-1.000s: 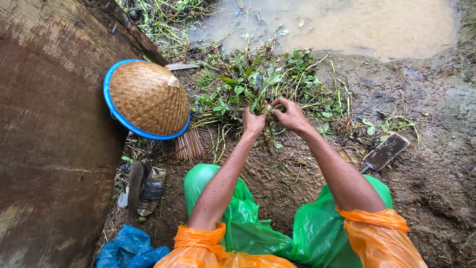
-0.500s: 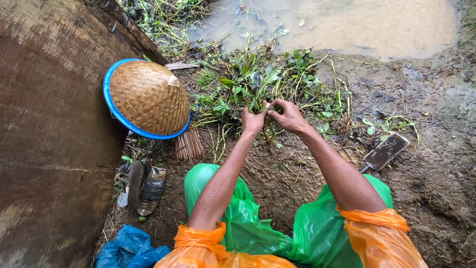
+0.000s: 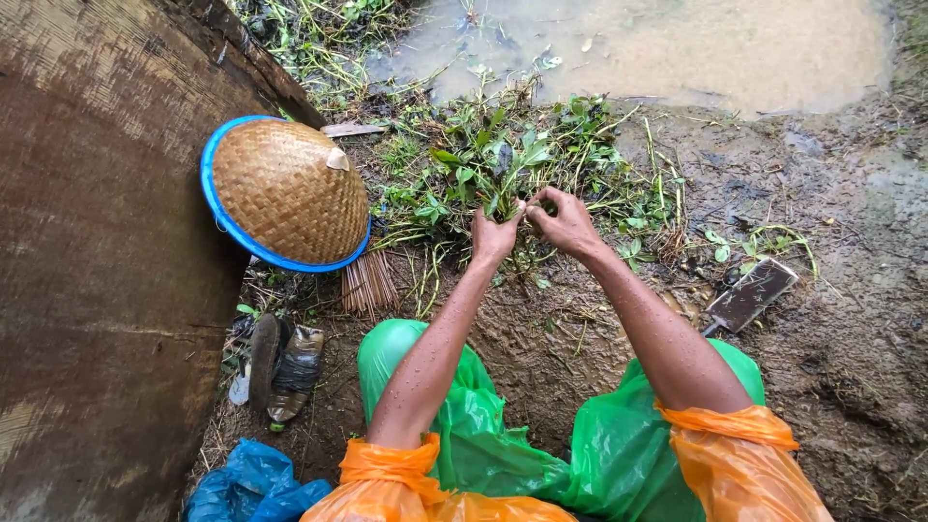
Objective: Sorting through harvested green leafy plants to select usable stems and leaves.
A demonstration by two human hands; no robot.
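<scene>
**Green stems held between two hands over muddy ground**

A bunch of leafy green plants (image 3: pixel 503 164) is spread on wet mud just below a murky puddle (image 3: pixel 677 48). The left hand (image 3: pixel 495 235) is closed around a few stems at the near edge of the bunch, and the right hand (image 3: pixel 564 220) is pinched shut on the same stems, fingertips nearly touching the left. Both forearms are bare and wet. A woven conical hat (image 3: pixel 288 190) with a blue rim is set to the left, with a bundle of thin sticks (image 3: pixel 367 283) just beneath it. A flat dark blade (image 3: pixel 752 294) is seen on the mud to the right.
</scene>
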